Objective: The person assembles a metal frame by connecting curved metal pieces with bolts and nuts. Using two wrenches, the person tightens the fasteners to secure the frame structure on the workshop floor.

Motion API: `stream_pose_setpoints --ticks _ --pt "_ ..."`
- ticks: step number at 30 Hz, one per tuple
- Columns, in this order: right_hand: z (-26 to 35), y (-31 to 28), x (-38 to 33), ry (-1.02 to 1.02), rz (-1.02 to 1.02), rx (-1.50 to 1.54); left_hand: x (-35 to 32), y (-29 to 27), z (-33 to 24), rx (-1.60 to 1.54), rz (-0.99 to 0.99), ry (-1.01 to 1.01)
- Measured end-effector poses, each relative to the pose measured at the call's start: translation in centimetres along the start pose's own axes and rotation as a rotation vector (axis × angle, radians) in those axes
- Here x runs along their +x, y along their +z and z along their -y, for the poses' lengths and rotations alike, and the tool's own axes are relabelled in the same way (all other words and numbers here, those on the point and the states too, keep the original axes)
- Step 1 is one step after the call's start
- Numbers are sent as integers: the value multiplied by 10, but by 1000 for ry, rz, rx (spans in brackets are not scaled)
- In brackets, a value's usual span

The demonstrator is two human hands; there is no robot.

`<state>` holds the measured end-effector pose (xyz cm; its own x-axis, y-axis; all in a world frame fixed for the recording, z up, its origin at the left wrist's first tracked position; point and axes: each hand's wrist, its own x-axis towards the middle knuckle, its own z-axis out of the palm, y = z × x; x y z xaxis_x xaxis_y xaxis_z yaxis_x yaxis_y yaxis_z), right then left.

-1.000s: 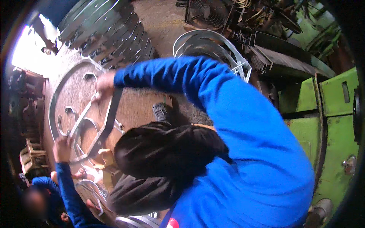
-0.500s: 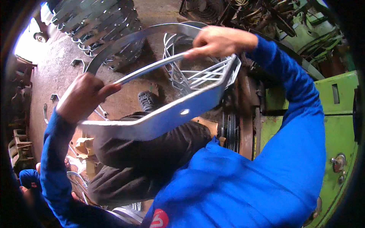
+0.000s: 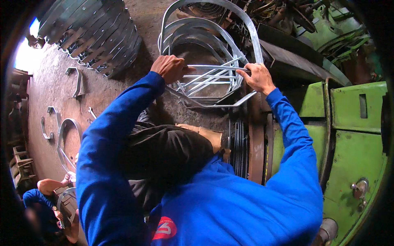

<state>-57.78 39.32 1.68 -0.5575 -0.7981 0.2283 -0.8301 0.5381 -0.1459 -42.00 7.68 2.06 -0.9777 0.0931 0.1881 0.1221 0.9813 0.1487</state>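
- Your metal frame (image 3: 213, 80) has swung down from mid-air onto the stack (image 3: 193, 28).
- Left hand (image 3: 169, 67) and right hand (image 3: 257, 77) still clamp its bars, so it's landed, not released.

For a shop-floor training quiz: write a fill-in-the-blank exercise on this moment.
1. Both hands, the left hand and the right hand, grip a curved ____ frame.
2. The person's sleeves are ____ in colour.
3. The machine housing on the person's right is painted ____.

Missing words: metal; blue; green
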Motion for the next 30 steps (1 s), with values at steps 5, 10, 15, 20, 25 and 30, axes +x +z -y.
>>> stream_pose_setpoints --ticks 5,10,15,20,25,30 --pt "-25 40 17 97 41 -32 35 60 31 40 -33 19" --pt "-38 76 23 72 40 -23 39 93 41 55 20 -19" --pt "-37 106 20 58 0 -5 23 125 52 27 24 -50" --pt "-44 124 23 91 97 1 24 140 54 -22 99 -76" --pt "-42 116 32 -35 102 -131 25 137 57 -130 209 -104" --pt "-32 121 29 -24 107 11 30 142 86 -71 -88 189"
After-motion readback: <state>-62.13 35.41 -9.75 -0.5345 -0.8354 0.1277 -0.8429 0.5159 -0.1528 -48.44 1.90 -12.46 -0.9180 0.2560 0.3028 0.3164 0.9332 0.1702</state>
